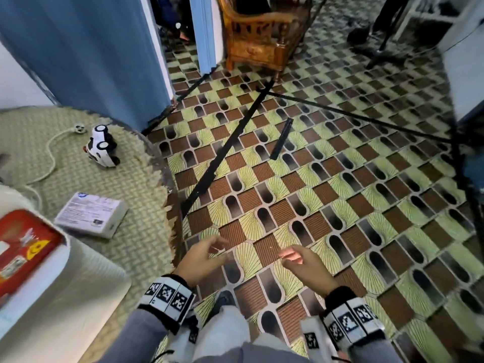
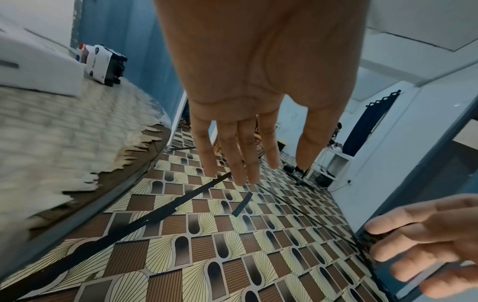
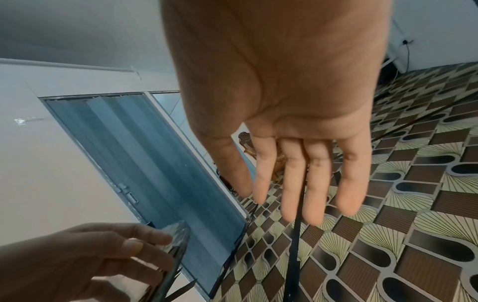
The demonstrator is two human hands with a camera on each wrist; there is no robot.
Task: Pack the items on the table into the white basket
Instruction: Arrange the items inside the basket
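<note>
On the round table's woven mat (image 1: 123, 258) a white-and-black toy car (image 1: 102, 146) (image 2: 103, 63) lies on its side. A white cord (image 1: 51, 153) curls to its left. Nearer me lies a flat white box (image 1: 91, 214) (image 2: 38, 67). The white basket (image 1: 73, 281) stands at the lower left with a red packet (image 1: 23, 242) inside. My left hand (image 1: 217, 248) (image 2: 271, 159) hangs just past the table's right edge, fingers relaxed, holding nothing. Further right, my right hand (image 1: 288, 258) (image 3: 274, 200) is over the floor, also with nothing in it.
The table's glass rim (image 1: 172, 179) (image 3: 178, 241) runs beside my left hand. Black tripod legs (image 1: 227, 150) cross the patterned floor ahead. A blue door (image 1: 104, 53) stands behind the table and a wooden armchair (image 1: 259, 40) further back.
</note>
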